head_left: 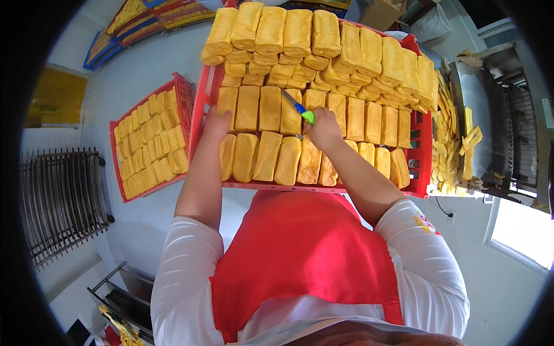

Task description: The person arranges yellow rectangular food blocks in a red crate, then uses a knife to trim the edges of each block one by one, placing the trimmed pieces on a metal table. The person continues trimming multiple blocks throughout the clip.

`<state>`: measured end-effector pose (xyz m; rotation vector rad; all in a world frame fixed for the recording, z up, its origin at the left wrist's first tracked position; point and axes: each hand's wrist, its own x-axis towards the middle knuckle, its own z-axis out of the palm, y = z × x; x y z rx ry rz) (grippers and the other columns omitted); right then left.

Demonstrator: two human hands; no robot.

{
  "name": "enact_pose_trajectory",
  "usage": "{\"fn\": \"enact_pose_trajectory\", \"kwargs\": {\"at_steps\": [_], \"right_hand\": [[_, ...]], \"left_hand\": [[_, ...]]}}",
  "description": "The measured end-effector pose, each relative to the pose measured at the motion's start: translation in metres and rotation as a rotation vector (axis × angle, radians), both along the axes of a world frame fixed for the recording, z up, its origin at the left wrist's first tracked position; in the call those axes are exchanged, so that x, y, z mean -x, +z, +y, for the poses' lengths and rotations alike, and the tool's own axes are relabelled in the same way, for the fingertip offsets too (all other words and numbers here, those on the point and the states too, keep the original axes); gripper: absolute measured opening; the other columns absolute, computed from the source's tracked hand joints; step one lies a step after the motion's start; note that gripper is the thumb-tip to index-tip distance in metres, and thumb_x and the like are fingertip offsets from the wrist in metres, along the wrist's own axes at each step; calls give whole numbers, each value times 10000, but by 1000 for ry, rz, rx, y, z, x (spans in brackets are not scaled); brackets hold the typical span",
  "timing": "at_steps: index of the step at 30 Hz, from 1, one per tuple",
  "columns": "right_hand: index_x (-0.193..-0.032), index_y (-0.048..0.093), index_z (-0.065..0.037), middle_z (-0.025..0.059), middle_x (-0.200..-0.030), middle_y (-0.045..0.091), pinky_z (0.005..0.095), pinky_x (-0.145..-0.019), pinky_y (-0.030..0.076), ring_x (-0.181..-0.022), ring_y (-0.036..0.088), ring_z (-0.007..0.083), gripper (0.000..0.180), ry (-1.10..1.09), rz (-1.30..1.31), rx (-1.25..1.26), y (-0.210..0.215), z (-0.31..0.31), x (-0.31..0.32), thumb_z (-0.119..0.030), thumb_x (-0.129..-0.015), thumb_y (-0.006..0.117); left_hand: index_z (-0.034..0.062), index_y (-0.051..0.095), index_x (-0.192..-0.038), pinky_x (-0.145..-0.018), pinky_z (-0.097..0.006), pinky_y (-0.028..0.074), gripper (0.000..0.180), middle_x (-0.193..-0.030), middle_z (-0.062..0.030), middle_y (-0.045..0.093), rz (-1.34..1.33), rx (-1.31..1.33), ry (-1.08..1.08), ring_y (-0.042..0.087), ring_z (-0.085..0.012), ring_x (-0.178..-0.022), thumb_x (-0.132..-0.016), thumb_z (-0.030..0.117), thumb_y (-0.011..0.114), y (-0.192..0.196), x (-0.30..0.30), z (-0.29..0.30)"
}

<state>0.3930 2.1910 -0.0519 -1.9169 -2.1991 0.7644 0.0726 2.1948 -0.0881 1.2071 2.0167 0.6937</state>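
A blue-and-green-handled knife (304, 111) is in my right hand (325, 128), its fingers closed round the green end. The narrow blade points up and left over a row of yellow-brown loaf-shaped blocks (270, 109). At the left end of that row, my left hand (217, 123) lies against the outermost block (227, 104), beside the crate's wall; its fingers are mostly hidden. These blocks stand in rows inside a large red plastic crate (424, 153). Toward the far side they are stacked higher, with more blocks (297, 33) on top.
A second red crate (189, 95) of similar blocks stands lower at the left. Beyond it are stacked trays (135, 20). A metal rack (63, 202) stands at far left. Flat yellow pieces (444, 138) lie piled right of the big crate, beside a metal surface (482, 124).
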Motion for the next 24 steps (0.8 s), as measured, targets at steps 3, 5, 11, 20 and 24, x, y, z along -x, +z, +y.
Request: {"fn": "enact_pose_trajectory", "kwargs": {"at_steps": [3,5,11,20,24], "right_hand": [[-1231,533,-55,196,-1230,515,423,-1005,420,-1167,467,373,430,-93,14,-22,-3,6,-6,-225,-848,631],[-1223,540,-54,205,-1218,518,431,-998,422,-1151,476,385,423,-154,28,-31,-3,8,-15,-240,-853,629],[-1203,556,-42,224,-1201,545,445,-972,445,-1127,523,388,423,-150,45,58,-4,13,-11,-284,-863,631],[-1289,507,-73,236,-1272,525,442,-955,466,-1152,555,357,513,-94,-7,211,-13,18,-1,-330,-868,647],[-1291,503,-72,236,-1269,513,431,-942,467,-1139,558,363,533,-94,57,251,-6,21,-6,-362,-870,654]], "left_hand": [[-14,490,-1305,-975,-375,452,525,-1230,-212,613,29,-35,23,591,-315,-1147,-865,210,667,2,0,-4],[-15,494,-1301,-973,-372,453,519,-1225,-212,616,47,-62,35,593,-313,-1143,-865,208,666,4,-5,-6],[-21,490,-1301,-961,-369,462,525,-1209,-218,623,-11,-91,40,602,-314,-1128,-863,206,671,-7,1,-3],[-47,500,-1275,-985,-378,443,579,-1276,-232,569,20,-6,63,556,-324,-1188,-846,278,715,-11,11,4],[-44,470,-1305,-981,-373,449,628,-1306,-235,547,35,-48,89,543,-319,-1207,-842,295,723,-18,10,3]]}}
